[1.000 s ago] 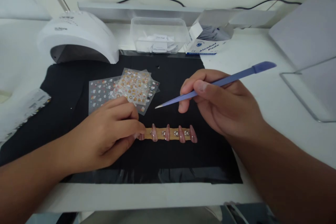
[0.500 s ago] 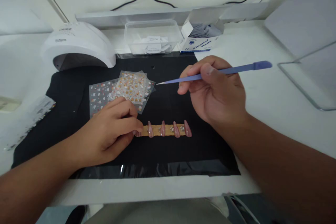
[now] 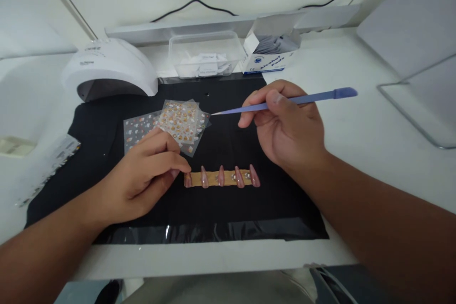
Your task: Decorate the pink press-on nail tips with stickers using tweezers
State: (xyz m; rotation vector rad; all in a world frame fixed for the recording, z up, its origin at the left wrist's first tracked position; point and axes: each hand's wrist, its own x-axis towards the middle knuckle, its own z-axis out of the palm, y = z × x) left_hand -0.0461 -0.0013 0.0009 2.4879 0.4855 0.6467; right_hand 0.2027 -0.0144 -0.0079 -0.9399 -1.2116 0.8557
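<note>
My right hand (image 3: 290, 123) grips slim purple tweezers (image 3: 302, 99), their pale pointed tip above the black mat beside the sticker sheets. My left hand (image 3: 147, 178) rests on the mat, index fingertip at the left end of a tan strip (image 3: 213, 178), with the thumb apart from it. Several pink, pointed false nails (image 3: 221, 176) stand in a row across this strip, with small shiny gems near the right ones. Thin sticker sheets (image 3: 180, 118) printed with little orange and white figures lie overlapped behind my left hand, which partly covers them.
A white nail lamp (image 3: 114, 64) stands at the back left of the black mat (image 3: 228, 211). Behind the mat are a clear plastic tub (image 3: 204, 47) with white packets and an open alcohol pads box (image 3: 269, 59). A clear-wrapped packet (image 3: 53, 168) lies at left.
My left fingers have drawn back slightly from the strip's left end, uncovering the leftmost false nail. My right hand and the tweezers have shifted slightly left in view.
</note>
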